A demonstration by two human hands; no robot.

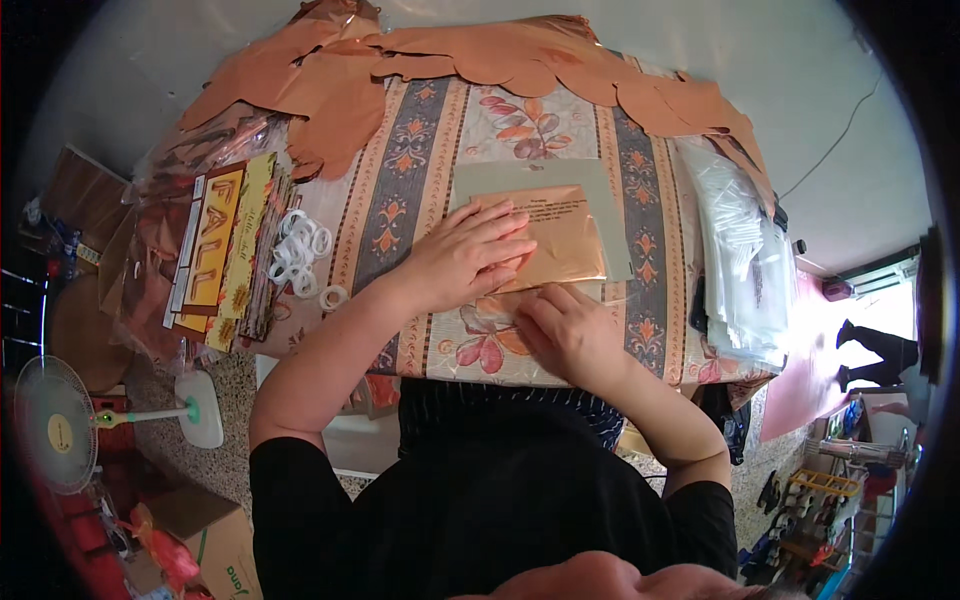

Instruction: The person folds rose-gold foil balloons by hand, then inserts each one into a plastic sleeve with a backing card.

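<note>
A flat orange package [565, 240] in a clear plastic bag with printed lettering lies on a grey-green board [610, 200] at the middle of the table. My left hand [470, 250] rests flat across the package's left side, fingers stretched out. At the package's near edge my right hand [570, 330] is closed, fingers curled in, with its fingertips at the bag's edge. What exactly sits between those fingertips is partly hidden.
To the left lie white rings [300, 250] and a stack of printed cards [225, 250]. A pile of clear plastic bags [745, 260] stands at the right. Brown scalloped cutouts [500, 60] line the far edge of the patterned tablecloth [405, 130]. A fan [65, 425] stands at lower left.
</note>
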